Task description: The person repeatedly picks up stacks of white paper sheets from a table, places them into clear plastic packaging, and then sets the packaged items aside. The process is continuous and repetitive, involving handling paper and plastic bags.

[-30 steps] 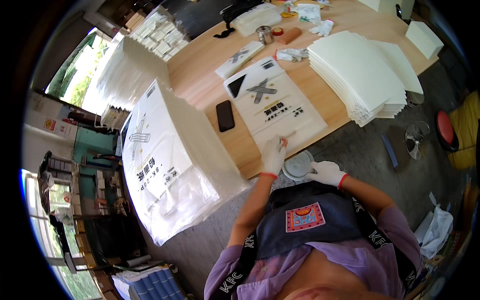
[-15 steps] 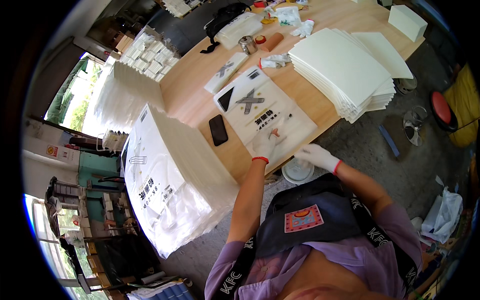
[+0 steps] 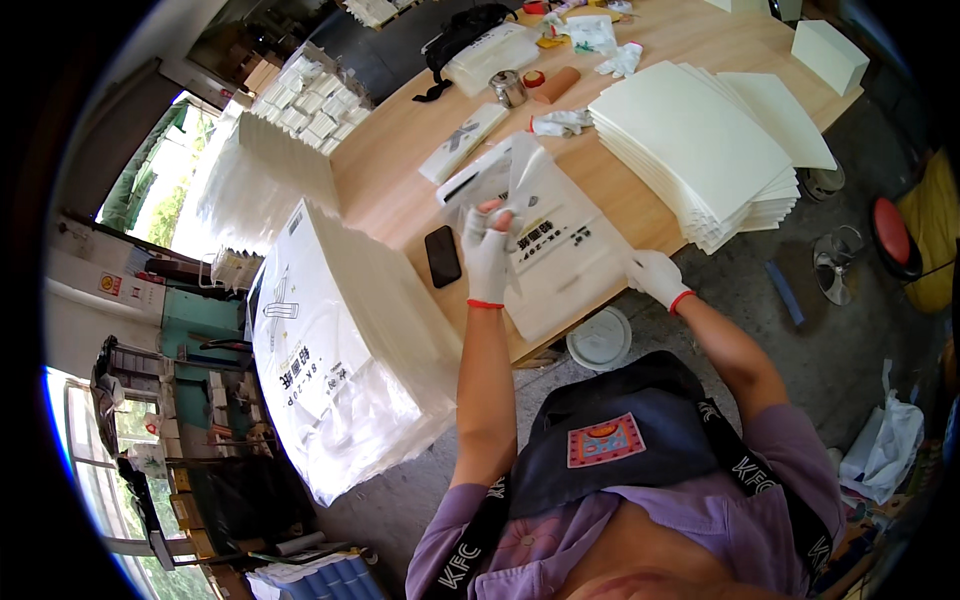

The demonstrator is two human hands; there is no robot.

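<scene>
My left hand [image 3: 487, 250], in a white glove with bare fingertips, is raised over the table and closed on a clear plastic bag [image 3: 524, 180]. The bag's film is pulled up in a fold beside the fingers. Below it, printed clear bags [image 3: 575, 262] lie flat near the table's front edge. My right hand [image 3: 658, 278], also gloved in white, is at the near right corner of these bags, its fingers stretched toward them. Whether its fingertips touch the film is hard to see.
White sheets [image 3: 700, 140] stand stacked at the right of the wooden table [image 3: 395, 150]. A phone [image 3: 442, 256] lies left of the bags. A tall stack of packed paper [image 3: 330, 340] stands at the left. A lidded bucket [image 3: 600, 340] sits below the front edge.
My left hand has risen up and left, lifting the film. My right hand has moved up and right, from beside the table's front edge to the bags' corner.
</scene>
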